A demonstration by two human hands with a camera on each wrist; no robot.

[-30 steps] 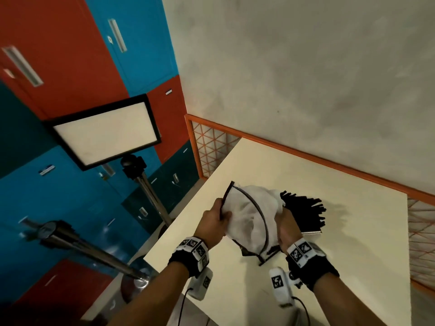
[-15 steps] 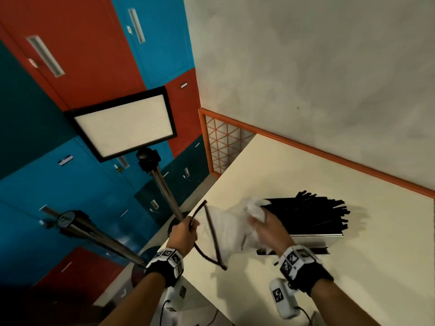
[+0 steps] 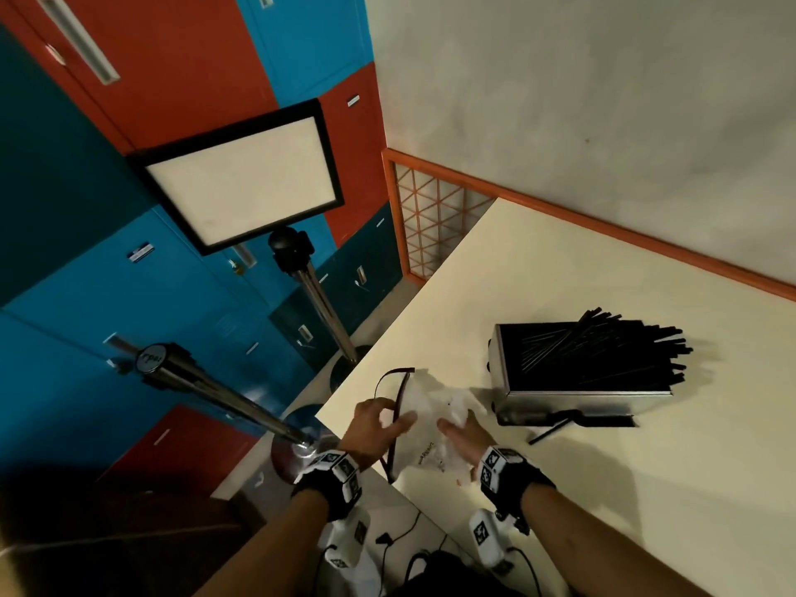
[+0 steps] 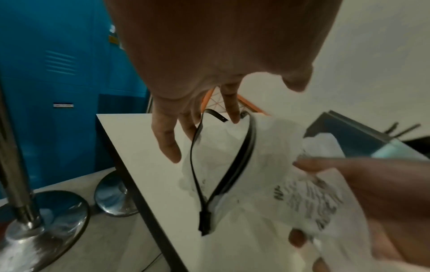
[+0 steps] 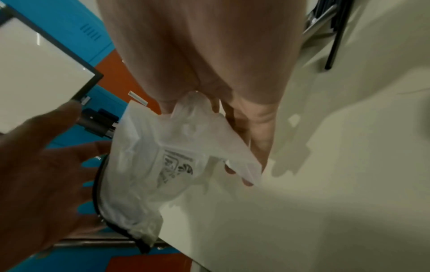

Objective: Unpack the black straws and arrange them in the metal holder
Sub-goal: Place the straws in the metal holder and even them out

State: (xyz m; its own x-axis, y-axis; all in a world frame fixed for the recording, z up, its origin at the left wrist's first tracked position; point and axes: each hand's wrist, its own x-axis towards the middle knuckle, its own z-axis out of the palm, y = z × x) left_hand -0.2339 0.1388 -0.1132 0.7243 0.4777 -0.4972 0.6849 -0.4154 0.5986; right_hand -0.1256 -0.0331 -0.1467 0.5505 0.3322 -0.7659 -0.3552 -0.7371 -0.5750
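**A:** Why is the crumpled clear plastic bag with the black zip strip [image 3: 424, 428] at the cream table's [image 3: 646, 489] near corner?

**B:** I judge it emptied: the black straws [image 3: 590, 355] lie heaped in the rectangular metal holder [image 3: 573, 400] beside it. My right hand [image 3: 463, 437] grasps the bag; my left hand [image 3: 374, 426] hangs slack-fingered over the strip, gripping nothing.

**A:** Anything unclear?

**B:** One straw [image 3: 549, 430] lies outside. Whether the bag holds more, I can't tell.

Cream table [image 3: 538, 273]: metal holder [image 3: 577, 398], stray straw [image 3: 547, 433], plastic bag [image 3: 430, 407].
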